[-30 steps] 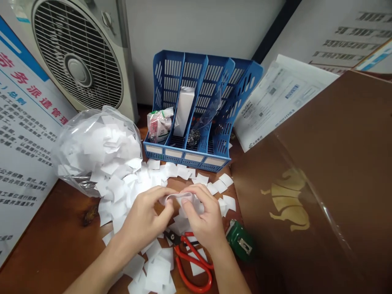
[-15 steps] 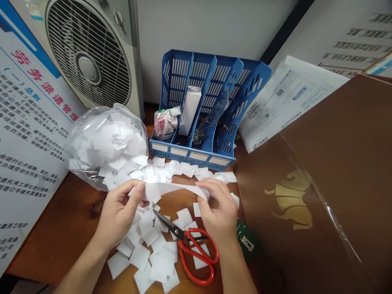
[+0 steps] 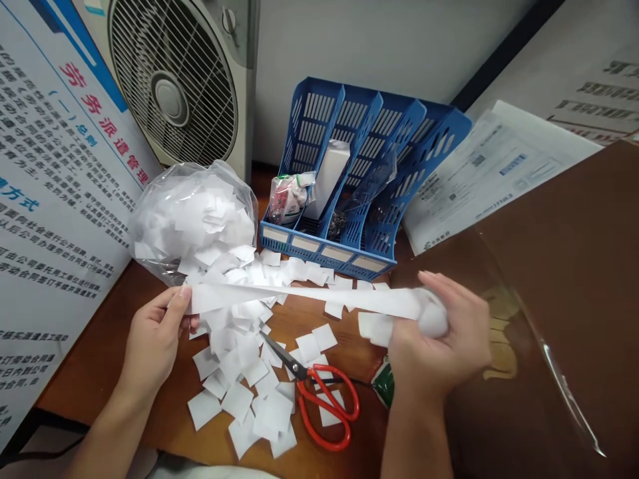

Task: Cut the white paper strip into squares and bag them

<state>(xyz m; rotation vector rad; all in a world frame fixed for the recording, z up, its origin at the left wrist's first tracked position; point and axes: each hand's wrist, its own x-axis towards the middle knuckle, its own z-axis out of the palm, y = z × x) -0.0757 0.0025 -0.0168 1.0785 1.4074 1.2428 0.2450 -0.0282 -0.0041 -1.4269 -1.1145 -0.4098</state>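
Observation:
A long white paper strip [image 3: 299,294] stretches level between my hands above the table. My left hand [image 3: 157,329] pinches its left end between thumb and fingers. At the other end, my right hand [image 3: 439,332] is closed around the strip, part of which is bunched or curled in the grip; the hand is slightly blurred. Below lie red-handled scissors [image 3: 327,402], blades pointing up and left. Many small white paper squares [image 3: 267,412] are scattered around them on the wooden table. A clear plastic bag [image 3: 194,213] full of such squares spills open at the back left.
A blue file rack [image 3: 329,251] stands at the back, holding a white box [image 3: 329,176] and small bagged items. A box fan [image 3: 174,86] is behind the bag. To the right rises a brown box [image 3: 564,279], with a green object [image 3: 383,384] near it.
My hands have moved apart, the right one far to the right, so a much longer length of strip shows between them. The camera view has shifted slightly left.

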